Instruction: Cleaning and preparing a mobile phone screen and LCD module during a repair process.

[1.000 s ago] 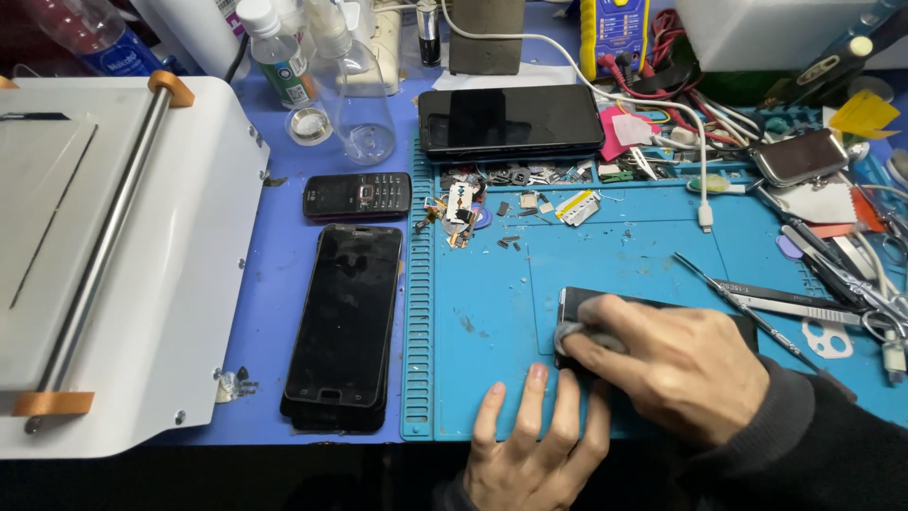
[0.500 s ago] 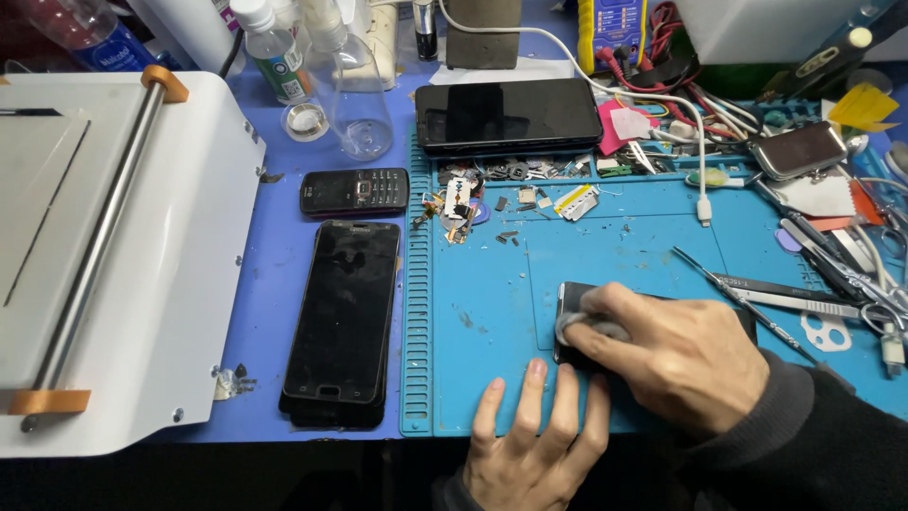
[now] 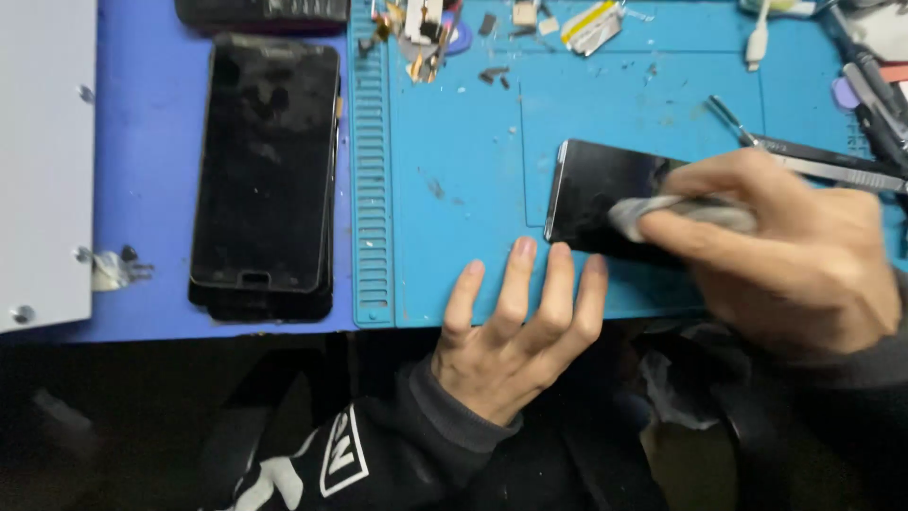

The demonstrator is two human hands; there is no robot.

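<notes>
Left hand point(image 3: 515, 331) flat, fingers point(image 3: 518, 284) spread, palm down. Right hand point(image 3: 785, 255) curled, fingers pinched together, just beside the left hand.

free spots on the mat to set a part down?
Bare mat between the ridged strip and the dark panel, above the left hand. Also bare above the panel, below the small parts. Crowded: top edge, and right side, with tweezers and right hand.

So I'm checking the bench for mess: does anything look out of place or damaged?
Small loose parts and scraps lie scattered along the blue mat's top edge. The black phone on the left looks smudged. No cracks or spills show.
</notes>
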